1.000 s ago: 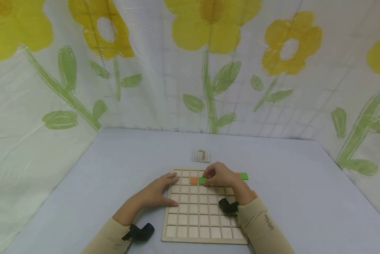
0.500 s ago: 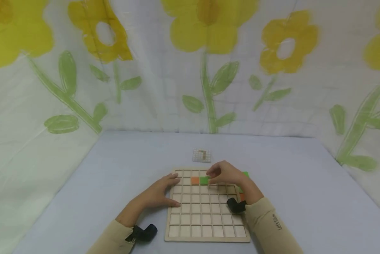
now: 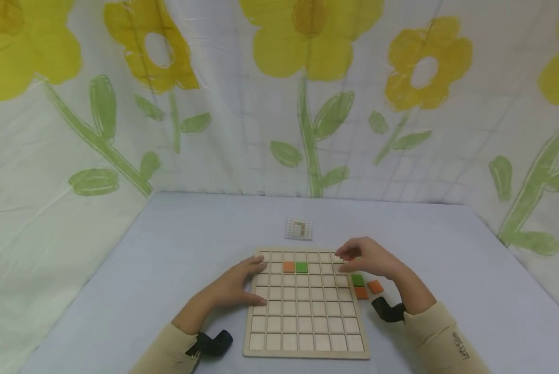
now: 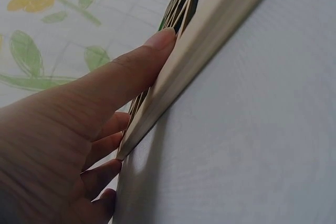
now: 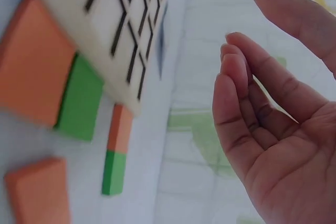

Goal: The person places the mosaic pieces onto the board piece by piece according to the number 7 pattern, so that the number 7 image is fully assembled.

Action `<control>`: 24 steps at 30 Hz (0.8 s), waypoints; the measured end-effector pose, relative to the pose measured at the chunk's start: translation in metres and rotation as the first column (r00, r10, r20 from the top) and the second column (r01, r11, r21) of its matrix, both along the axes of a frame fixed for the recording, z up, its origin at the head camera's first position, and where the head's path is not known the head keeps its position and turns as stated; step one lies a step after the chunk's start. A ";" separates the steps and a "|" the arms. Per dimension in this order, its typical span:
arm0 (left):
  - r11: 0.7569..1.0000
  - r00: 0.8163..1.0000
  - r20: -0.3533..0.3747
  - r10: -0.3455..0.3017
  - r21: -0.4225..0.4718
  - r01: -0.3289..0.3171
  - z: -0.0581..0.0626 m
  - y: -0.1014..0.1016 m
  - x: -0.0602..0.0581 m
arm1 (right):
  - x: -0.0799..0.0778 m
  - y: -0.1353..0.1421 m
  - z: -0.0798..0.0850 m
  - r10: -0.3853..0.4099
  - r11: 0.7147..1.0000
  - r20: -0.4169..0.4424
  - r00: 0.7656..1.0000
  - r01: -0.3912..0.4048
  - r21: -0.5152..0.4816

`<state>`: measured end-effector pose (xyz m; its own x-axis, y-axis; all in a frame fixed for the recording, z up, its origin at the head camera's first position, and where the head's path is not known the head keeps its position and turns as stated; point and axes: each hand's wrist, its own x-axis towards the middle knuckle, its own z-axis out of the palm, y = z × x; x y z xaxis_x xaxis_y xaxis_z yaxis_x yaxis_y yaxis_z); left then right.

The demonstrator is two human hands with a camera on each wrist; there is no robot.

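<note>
wooden and pale, the grid board (image 3: 305,308) on the table (image 3: 204,226) holds an orange tile (image 3: 288,267) and a green tile (image 3: 301,267) side by side. the left hand (image 3: 232,284) rests spread on its left edge; the right hand (image 3: 371,257) hovers empty, thumb and fingers apart, near loose tiles (image 3: 375,286).

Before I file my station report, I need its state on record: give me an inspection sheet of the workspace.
Surface: pale table, looks flat.
Job's things: wooden grid board, with an orange tile and a green tile side by side in its second row from the far edge; loose tiles lie right of it; a small gridded piece lies beyond it.
Clutter: nothing seen.
Hands: left hand touches the board's left edge; right hand is near the far right corner, holding nothing.
Cables: nothing seen.
Surroundings: pale backdrop with painted yellow flowers behind the table.
</note>
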<state>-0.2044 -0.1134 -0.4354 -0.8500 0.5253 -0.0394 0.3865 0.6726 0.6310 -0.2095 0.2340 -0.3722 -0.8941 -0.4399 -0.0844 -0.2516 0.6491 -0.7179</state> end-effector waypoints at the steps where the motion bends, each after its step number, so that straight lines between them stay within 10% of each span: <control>1: 1.000 1.000 0.000 0.001 0.002 -0.001 0.000 0.001 0.000 | 0.002 0.004 -0.001 -0.001 1.000 -0.007 1.000 0.001 0.006; 24: 1.000 1.000 0.005 0.005 -0.002 -0.005 0.002 -0.001 0.000 | 0.033 0.061 -0.029 -0.063 0.997 0.000 0.998 0.063 0.053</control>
